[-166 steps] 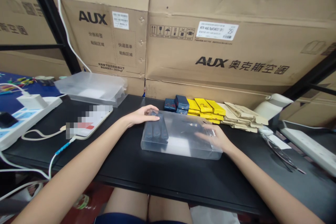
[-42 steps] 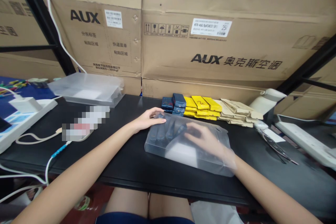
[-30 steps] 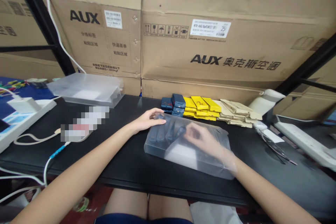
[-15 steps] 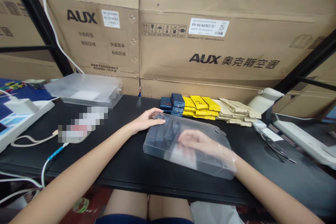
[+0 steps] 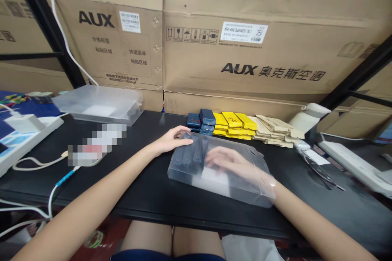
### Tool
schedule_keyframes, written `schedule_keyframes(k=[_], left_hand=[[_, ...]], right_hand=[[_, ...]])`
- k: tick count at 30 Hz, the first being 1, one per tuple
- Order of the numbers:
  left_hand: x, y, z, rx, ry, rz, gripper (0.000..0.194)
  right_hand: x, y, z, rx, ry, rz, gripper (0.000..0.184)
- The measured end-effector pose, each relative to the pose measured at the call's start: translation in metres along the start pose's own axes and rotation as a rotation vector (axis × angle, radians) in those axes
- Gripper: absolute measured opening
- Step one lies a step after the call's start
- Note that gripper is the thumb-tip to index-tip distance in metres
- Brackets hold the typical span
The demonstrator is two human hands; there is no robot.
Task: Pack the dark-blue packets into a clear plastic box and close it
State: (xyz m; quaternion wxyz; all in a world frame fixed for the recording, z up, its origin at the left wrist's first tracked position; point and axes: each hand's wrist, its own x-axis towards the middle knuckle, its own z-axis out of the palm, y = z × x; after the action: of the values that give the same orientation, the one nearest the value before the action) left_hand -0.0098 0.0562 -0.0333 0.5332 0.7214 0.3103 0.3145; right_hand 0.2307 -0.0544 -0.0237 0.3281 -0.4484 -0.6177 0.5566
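A translucent plastic case [image 5: 241, 183] lies flat on the black tabletop in front of me. My left hand [image 5: 173, 139] grips its far left corner, thumb on top and the other fingers bent around the edge. Through the case's right end my right hand [image 5: 225, 158] reaches inside, blurred by the plastic. Its fingers are loosely bent and apart, close beside a row of dark blue packets [image 5: 186, 155] standing at the case's left end. Nothing shows in its grasp. A white patch [image 5: 216, 179] shows through the case below that hand.
Behind the case stand stacked dark blue packets [image 5: 207, 117], yellow packets [image 5: 234, 120] and beige packets [image 5: 274, 126]. A white bottle [image 5: 310, 116] leans at right, near glasses [image 5: 318, 167]. Another plastic case [image 5: 101, 102], power strips [image 5: 30, 138] and cables lie left. Cardboard boxes [image 5: 196, 65] wall the back.
Inside the case, the rightmost blue packet has straightened up against the others, and my right hand has shifted slightly left. My left hand stays at the corner.
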Motion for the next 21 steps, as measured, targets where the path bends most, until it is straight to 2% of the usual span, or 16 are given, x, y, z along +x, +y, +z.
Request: schedule_keyframes(k=[12, 17, 21], left_hand=[[-0.0001, -0.0011, -0.0013, 0.076, 0.002, 0.009, 0.048], [0.0004, -0.0016, -0.0006, 0.100, 0.003, 0.012, 0.049], [0.0007, -0.0013, -0.0001, 0.096, -0.004, 0.012, 0.048]], right_hand=[[-0.0010, 0.0020, -0.0048, -0.078, 0.072, -0.024, 0.044], [-0.0001, -0.0008, -0.0049, -0.080, 0.037, -0.019, 0.030], [0.0002, -0.0006, -0.0060, -0.098, 0.004, -0.027, 0.029]])
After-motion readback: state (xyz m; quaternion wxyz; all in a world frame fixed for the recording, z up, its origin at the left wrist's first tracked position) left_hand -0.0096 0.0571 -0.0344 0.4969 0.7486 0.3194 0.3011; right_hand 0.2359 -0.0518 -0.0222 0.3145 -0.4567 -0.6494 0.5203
